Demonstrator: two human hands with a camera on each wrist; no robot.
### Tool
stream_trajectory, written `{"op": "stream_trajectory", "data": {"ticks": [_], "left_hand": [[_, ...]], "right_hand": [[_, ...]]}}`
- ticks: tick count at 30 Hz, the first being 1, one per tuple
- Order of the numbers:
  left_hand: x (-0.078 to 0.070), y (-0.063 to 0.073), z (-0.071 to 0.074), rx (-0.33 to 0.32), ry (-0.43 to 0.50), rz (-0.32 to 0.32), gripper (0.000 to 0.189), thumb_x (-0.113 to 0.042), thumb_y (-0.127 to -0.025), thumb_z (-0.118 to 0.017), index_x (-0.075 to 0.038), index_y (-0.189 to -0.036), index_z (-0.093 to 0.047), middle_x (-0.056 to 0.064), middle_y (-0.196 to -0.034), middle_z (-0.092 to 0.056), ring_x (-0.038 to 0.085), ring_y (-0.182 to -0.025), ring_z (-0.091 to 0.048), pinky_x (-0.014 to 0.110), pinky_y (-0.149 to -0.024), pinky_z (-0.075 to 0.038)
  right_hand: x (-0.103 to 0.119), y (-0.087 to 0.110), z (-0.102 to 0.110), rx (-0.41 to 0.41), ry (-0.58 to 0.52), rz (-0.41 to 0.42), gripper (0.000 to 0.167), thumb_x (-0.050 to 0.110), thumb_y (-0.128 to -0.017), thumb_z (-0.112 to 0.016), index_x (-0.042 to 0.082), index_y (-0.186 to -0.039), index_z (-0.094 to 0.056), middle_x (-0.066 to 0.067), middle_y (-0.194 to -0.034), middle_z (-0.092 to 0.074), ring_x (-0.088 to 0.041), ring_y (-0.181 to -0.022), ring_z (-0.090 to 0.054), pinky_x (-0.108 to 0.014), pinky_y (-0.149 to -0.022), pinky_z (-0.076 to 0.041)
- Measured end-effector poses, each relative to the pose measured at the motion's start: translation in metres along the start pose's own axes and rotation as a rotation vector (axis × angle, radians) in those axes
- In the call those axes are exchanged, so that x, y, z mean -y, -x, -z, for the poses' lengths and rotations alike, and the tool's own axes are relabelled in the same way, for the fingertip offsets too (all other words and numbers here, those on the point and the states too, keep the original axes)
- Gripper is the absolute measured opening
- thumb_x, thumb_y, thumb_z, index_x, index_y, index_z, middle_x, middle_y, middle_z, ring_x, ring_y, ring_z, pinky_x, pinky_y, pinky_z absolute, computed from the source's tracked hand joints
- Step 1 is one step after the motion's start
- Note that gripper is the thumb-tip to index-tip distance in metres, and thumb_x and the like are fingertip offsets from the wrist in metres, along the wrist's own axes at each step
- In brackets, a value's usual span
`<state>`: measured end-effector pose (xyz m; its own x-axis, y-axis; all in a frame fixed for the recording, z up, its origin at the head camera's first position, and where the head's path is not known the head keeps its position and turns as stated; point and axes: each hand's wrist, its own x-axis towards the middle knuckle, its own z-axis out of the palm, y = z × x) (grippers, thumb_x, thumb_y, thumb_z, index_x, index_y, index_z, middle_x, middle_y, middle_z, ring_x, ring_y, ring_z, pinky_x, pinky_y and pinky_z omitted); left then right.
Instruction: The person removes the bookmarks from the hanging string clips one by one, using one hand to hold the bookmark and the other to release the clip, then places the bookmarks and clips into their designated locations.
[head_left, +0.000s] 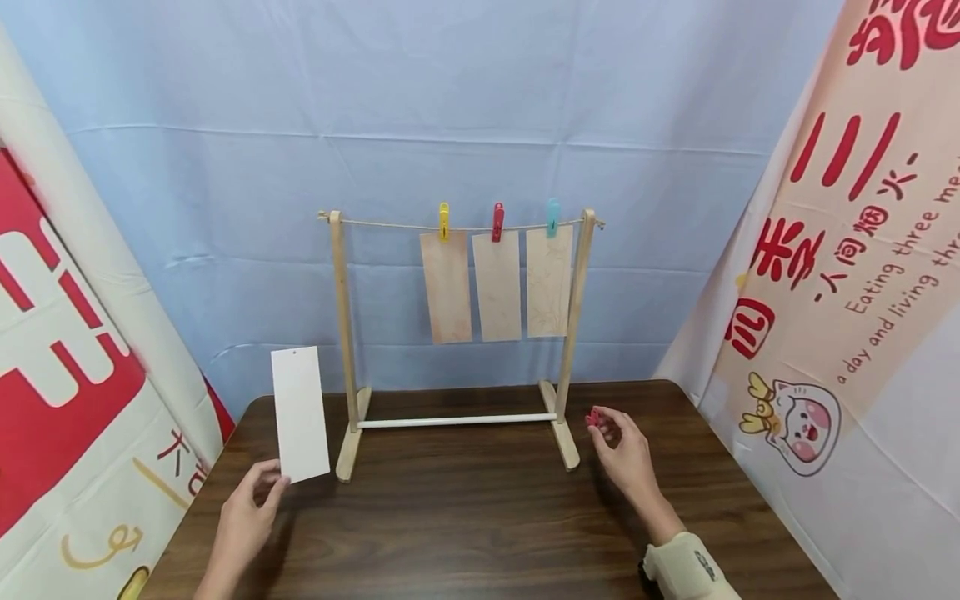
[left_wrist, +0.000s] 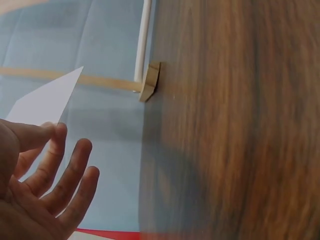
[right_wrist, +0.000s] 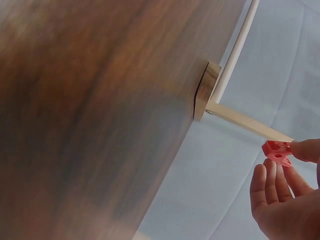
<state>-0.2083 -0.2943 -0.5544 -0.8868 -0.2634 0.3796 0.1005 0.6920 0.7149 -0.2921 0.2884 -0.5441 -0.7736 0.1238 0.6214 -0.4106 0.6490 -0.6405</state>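
My left hand pinches a white paper card by its lower left corner, holding it upright left of the wooden rack. A small hole shows near the card's top edge. In the left wrist view, thumb and index finger meet on the card while the other fingers stay loose. At the right of the rack, my right hand pinches a red clothespin between thumb and fingers. The right wrist view shows this clothespin close up, raised off the table.
A wooden rack with a string stands at the table's back. Three tan cards hang toward its right: one under a yellow clothespin, one under a red clothespin, one under a blue clothespin. Printed cloth flanks both sides.
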Motion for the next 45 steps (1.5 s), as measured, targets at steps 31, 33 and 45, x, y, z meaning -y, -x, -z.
{"op": "stream_trajectory", "data": {"ticks": [31, 33, 45], "left_hand": [[0.022, -0.012, 0.008, 0.217, -0.139, 0.050, 0.031, -0.015, -0.106, -0.070, 0.002, -0.132, -0.068, 0.017, -0.107, -0.079, 0.039, -0.104, -0.073, 0.059, -0.092, -0.053], [0.023, -0.013, 0.008, 0.221, -0.139, 0.049, 0.030, -0.015, -0.106, -0.070, 0.002, -0.131, -0.068, 0.016, -0.107, -0.079, 0.038, -0.103, -0.073, 0.058, -0.092, -0.053], [0.033, -0.022, 0.007, 0.284, -0.145, 0.052, 0.029, -0.013, -0.106, -0.069, 0.004, -0.130, -0.069, 0.017, -0.105, -0.080, 0.038, -0.101, -0.073, 0.058, -0.092, -0.053]], "right_hand": [[-0.014, -0.003, 0.006, 0.250, 0.124, -0.161, 0.031, 0.001, -0.097, -0.077, -0.010, -0.125, -0.069, -0.016, -0.098, -0.068, -0.025, -0.086, -0.067, -0.024, -0.071, -0.055], [-0.015, -0.004, 0.006, 0.260, 0.129, -0.157, 0.030, 0.001, -0.097, -0.077, -0.010, -0.124, -0.070, -0.016, -0.097, -0.068, -0.025, -0.085, -0.067, -0.026, -0.072, -0.055], [-0.021, -0.008, 0.004, 0.332, 0.186, -0.195, 0.027, 0.005, -0.099, -0.075, -0.009, -0.121, -0.070, -0.016, -0.099, -0.069, -0.023, -0.084, -0.066, -0.034, -0.076, -0.055]]}}
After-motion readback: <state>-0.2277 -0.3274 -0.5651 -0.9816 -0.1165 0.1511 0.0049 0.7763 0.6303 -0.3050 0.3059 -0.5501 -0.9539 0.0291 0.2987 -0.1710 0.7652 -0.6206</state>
